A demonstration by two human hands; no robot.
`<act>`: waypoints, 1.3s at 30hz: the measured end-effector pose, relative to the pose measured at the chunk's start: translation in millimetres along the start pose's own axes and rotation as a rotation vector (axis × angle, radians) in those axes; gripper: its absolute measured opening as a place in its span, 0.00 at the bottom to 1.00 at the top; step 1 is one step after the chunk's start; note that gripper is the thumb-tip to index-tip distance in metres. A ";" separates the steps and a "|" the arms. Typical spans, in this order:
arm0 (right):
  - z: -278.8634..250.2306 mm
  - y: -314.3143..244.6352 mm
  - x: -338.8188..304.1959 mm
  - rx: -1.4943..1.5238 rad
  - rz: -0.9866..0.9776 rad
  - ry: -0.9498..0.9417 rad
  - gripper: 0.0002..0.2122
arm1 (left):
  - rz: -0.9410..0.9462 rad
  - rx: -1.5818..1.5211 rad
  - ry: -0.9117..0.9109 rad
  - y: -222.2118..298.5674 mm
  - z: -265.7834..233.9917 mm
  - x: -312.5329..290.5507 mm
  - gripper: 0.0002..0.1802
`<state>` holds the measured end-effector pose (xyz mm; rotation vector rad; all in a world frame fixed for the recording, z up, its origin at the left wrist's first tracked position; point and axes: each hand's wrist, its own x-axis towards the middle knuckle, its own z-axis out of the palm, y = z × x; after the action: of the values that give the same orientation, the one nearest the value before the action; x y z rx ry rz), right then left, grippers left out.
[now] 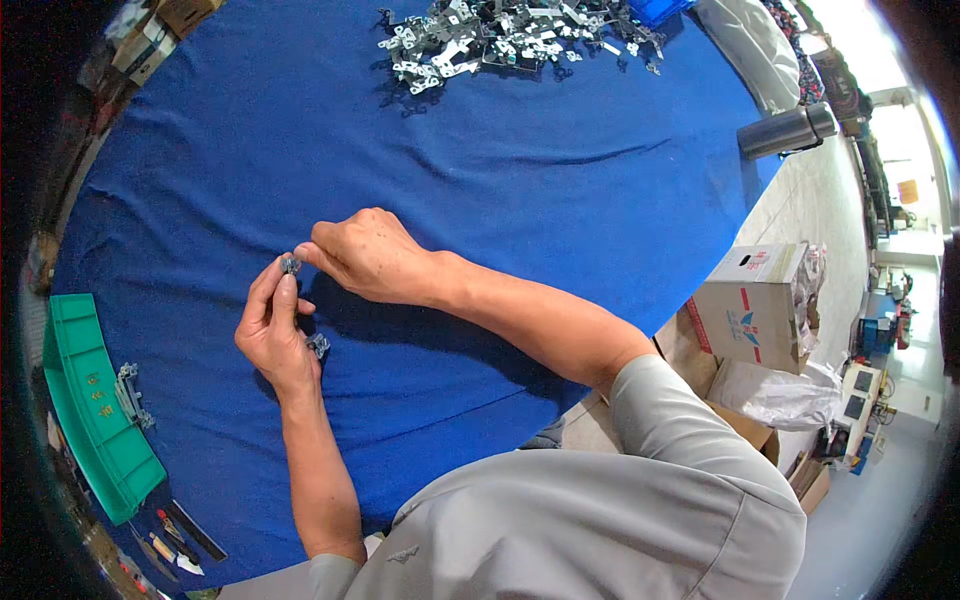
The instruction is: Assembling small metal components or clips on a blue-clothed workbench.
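Head view, landmark: green tray (pixel 80 345).
Item: small metal part (pixel 291 265), right of and beyond the tray, pinched in the fingers of the left hand (pixel 272 340).
Item: second metal piece (pixel 318 345), right of the tray, beside that palm; held or lying, I cannot tell.
Item: right hand (pixel 370 255), fingers narrow, tips at the small part; grip uncertain.
Risk: a slight pinch could let the small part slip; a turning wrist could knock the second piece.
Containers: tray, metal fittings (pixel 132 395) along its right edge; blue container (pixel 658 10), far beyond the tray, contents indiscernible; cardboard box (pixel 745 310), well right, contents hidden.
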<state>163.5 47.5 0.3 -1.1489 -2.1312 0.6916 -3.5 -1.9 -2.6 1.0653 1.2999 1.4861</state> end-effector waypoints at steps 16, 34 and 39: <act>4.1 -1.2 -1.5 0.136 -0.110 0.241 0.14 | -0.036 -0.012 0.037 -0.8 2.5 1.1 0.13; -0.1 0.7 -4.6 -0.048 -0.079 0.084 0.14 | 0.015 0.010 0.006 1.4 5.2 -0.2 0.12; 1.9 -2.4 -2.6 0.076 -0.069 0.152 0.13 | -0.018 0.018 0.003 -0.8 2.8 -0.1 0.12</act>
<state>162.0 43.8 0.0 -1.0484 -1.9908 0.6281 -0.6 -1.2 -3.1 1.0610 1.3242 1.4660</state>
